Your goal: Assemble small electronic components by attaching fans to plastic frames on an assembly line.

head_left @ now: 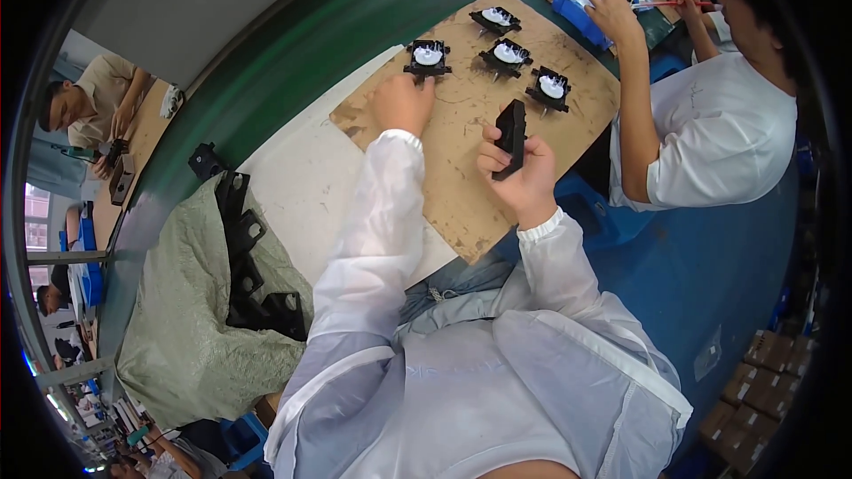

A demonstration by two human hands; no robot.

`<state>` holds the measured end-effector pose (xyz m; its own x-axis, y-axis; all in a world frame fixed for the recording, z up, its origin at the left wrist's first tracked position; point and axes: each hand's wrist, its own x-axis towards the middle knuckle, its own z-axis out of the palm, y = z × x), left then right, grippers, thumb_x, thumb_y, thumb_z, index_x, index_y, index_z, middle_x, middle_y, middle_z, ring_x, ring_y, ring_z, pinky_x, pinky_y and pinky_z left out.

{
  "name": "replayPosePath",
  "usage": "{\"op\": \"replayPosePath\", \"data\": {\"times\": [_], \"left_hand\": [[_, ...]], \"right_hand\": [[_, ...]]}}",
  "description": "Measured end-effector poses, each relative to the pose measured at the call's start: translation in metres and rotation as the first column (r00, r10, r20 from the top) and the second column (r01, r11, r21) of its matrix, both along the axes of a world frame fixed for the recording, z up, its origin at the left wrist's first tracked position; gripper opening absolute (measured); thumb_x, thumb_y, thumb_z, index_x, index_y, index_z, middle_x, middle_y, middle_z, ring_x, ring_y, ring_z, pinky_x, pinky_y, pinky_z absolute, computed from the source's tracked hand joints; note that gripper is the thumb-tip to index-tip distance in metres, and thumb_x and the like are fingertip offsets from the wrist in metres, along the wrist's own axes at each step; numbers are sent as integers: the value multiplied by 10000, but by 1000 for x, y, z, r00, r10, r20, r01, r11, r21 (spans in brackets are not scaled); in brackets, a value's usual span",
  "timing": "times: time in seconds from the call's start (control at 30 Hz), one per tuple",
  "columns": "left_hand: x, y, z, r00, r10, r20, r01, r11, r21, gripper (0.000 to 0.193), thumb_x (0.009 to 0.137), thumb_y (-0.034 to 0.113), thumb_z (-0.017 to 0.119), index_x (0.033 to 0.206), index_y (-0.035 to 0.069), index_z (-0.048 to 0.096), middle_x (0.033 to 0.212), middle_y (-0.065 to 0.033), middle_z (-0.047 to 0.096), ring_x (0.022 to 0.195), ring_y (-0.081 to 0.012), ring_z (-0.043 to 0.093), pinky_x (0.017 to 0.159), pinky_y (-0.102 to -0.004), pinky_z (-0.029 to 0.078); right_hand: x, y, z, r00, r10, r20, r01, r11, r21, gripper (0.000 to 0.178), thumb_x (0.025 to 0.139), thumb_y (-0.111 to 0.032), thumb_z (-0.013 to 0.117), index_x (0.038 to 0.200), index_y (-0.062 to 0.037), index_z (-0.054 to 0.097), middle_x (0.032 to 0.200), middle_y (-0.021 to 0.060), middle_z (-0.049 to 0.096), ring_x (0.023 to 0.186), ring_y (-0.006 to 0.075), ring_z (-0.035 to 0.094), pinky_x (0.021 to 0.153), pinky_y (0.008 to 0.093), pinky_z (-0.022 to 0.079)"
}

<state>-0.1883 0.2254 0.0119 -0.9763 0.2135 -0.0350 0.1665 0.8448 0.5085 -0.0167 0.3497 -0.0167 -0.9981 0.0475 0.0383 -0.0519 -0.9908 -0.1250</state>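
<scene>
Head view: at one o'clock the right hand (531, 173) grasps a black block (512, 131) upright, perhaps for easier viewing, while at twelve the left hand (403, 106) meets a white-disc unit (428, 56) on the brown board (454, 186), probably steadying it, though whether gripping I cannot tell.

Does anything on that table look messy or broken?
The brown board looks worn: dark stains and scuffs mark its surface. Black parts sit jumbled at the mouth of the crumpled green sack. I see nothing clearly spilled or broken.
</scene>
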Motion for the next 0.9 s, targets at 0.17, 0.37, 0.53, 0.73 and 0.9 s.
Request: {"op": "replayPosePath", "data": {"times": [0.17, 0.37, 0.53, 0.73, 0.9], "left_hand": [[-13, 17, -34, 947, 38, -320, -65, 995, -75, 145, 817, 210, 705, 792, 69, 727, 952, -94, 651, 873, -276, 580, 798, -407, 445], [4, -29, 8, 578, 50, -814, 321, 904, 284, 95, 825, 161, 696, 844, 69, 694, 811, -61, 548, 758, -258, 515, 725, -335, 444], [54, -67, 46, 847, 263, -462, 224, 612, 759, 131, 900, 164, 607, 906, 40, 649, 824, -42, 570, 750, -179, 507, 681, -267, 425], [86, -91, 57, 957, 283, 67, -113, 150, 982, 217, 958, 192, 504, 927, 9, 618, 818, -46, 599, 714, -124, 503, 649, -241, 413], [92, -106, 61, 945, 322, 56, -125, 199, 972, 246, 969, 205, 478, 923, 2, 611, 798, -48, 601, 687, -113, 497, 638, -238, 411]], "right_hand": [[3, 2, 17, 989, 71, -130, -82, 993, -83, 448, 952, -204, 516, 1389, -133, 449, 1095, 145, 526, 675, 127, 365, 611, 239, 336], [1, 6, 11, 996, -32, -82, 58, 936, 347, 517, 964, -272, 511, 1436, -94, 397, 1235, 170, 529, 806, 161, 482, 696, 244, 411], [-23, -24, 49, 985, -83, -149, 166, 670, 724, 589, 979, -275, 504, 1492, -50, 323, 1375, 172, 495, 951, 182, 532, 790, 254, 441], [-39, -85, 70, 968, 51, -245, 196, 453, 870, 638, 1024, -294, 469, 1546, -20, 225, 1442, 134, 465, 1139, 184, 517, 941, 282, 413], [-39, -107, 75, 969, 113, -218, 140, 475, 869, 648, 1045, -337, 443, 1557, -22, 202, 1449, 122, 458, 1239, 203, 481, 1022, 315, 380]]}}
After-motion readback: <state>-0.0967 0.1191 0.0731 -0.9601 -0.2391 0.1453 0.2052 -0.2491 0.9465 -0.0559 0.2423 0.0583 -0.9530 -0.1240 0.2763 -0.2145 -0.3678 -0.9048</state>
